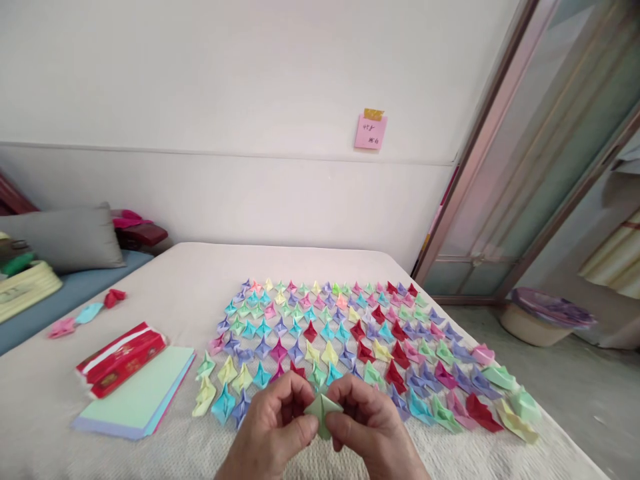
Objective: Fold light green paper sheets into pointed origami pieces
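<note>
Between both hands, low in the middle of the head view, is a pale green folded paper piece (323,408), diamond-shaped with a crease down its centre. My left hand (283,420) pinches its left side with thumb and fingers. On its right side, my right hand (363,423) grips it the same way. Just beyond the hands, many small origami pieces (310,331) in red, blue, green, yellow, pink and purple stand in rows on the cream cover. Some of the nearest ones are partly hidden by my hands.
Left of the rows lies a stack of coloured paper (145,393) with a red tissue packet (123,358) on it. Three folded pieces (89,313) sit farther left. A grey pillow (65,237) stands at the left, a bin (543,317) on the right floor. A pink note (371,131) hangs on the wall.
</note>
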Action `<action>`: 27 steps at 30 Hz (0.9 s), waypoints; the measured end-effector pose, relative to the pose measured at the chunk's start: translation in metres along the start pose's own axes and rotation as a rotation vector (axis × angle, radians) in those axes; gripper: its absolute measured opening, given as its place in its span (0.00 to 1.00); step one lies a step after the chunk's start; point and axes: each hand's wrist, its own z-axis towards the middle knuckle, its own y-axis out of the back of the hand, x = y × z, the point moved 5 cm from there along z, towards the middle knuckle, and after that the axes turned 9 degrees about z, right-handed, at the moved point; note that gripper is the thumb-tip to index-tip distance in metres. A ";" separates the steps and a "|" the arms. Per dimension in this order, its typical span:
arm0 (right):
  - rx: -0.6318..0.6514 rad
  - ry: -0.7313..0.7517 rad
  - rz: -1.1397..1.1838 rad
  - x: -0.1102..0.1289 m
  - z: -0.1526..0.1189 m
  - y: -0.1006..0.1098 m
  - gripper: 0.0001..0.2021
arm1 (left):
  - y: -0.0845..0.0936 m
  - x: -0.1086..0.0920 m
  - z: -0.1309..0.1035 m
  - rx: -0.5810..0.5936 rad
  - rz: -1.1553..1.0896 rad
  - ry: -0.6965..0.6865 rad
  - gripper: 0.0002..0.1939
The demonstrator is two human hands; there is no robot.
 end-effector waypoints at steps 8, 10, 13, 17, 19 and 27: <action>-0.027 -0.042 0.088 -0.003 -0.001 -0.004 0.10 | -0.011 -0.005 -0.003 -0.067 -0.044 0.036 0.04; -0.025 -0.054 0.074 -0.003 -0.001 -0.006 0.11 | -0.010 -0.004 -0.004 -0.117 -0.055 0.042 0.04; -0.018 -0.038 0.033 -0.002 -0.001 -0.007 0.10 | -0.009 -0.002 -0.004 -0.153 -0.069 0.045 0.04; -0.038 -0.001 0.030 0.000 -0.001 -0.005 0.07 | -0.008 -0.001 -0.003 -0.149 -0.017 0.009 0.05; -0.051 0.001 0.043 0.000 0.000 -0.005 0.06 | -0.006 0.000 -0.002 -0.165 0.030 -0.014 0.06; -0.039 0.053 0.049 -0.013 0.001 -0.007 0.10 | -0.001 0.008 -0.001 -0.295 -0.042 0.000 0.06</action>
